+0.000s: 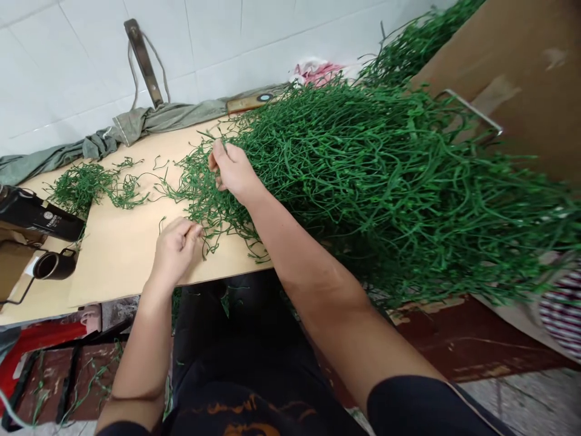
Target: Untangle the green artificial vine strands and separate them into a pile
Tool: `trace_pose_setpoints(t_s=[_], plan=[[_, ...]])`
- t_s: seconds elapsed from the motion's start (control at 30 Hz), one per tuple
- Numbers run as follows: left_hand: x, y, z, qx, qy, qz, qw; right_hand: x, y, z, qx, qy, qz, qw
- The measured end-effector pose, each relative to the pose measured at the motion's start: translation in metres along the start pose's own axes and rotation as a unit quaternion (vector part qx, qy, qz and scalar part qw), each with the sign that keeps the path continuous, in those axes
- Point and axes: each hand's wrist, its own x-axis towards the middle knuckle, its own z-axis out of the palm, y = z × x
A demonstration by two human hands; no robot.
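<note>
Green stems (345, 157) stretch sideways, mostly rightward of the nearer right hand (230, 168); it and the left hand (176, 251) are curled (whether around anything, one cannot tell).

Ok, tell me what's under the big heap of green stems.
Tan board shows beneath the thin left fringe of the heap. Farther right, its dense middle hides whatever lies directly underneath.

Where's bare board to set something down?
Bare tan board shows between the left hand, the black mug and the small stem pile. A narrower patch lies behind the loose stems, before the grey cloth. Crowded: right side, under the big green heap.
</note>
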Motion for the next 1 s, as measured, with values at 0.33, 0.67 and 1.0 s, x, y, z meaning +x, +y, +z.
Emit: trace_pose_setpoints(t_s=[0.33, 0.67, 1.0], plan=[[0.022, -0.012, 0.014, -0.071, 0.051, -0.018, 0.996, -0.033, -0.013, 0.008, 0.057, -0.112, 0.081, 0.989], [0.025, -0.006, 0.021, -0.040, 0.035, -0.070, 0.996, -0.039, -0.012, 0.014, -0.116, -0.111, -0.011, 0.987], [0.006, -0.004, 0.026, -0.187, 0.045, -0.108, 0.975, -0.033, -0.006, 0.041, -0.297, -0.088, -0.015, 0.951]])
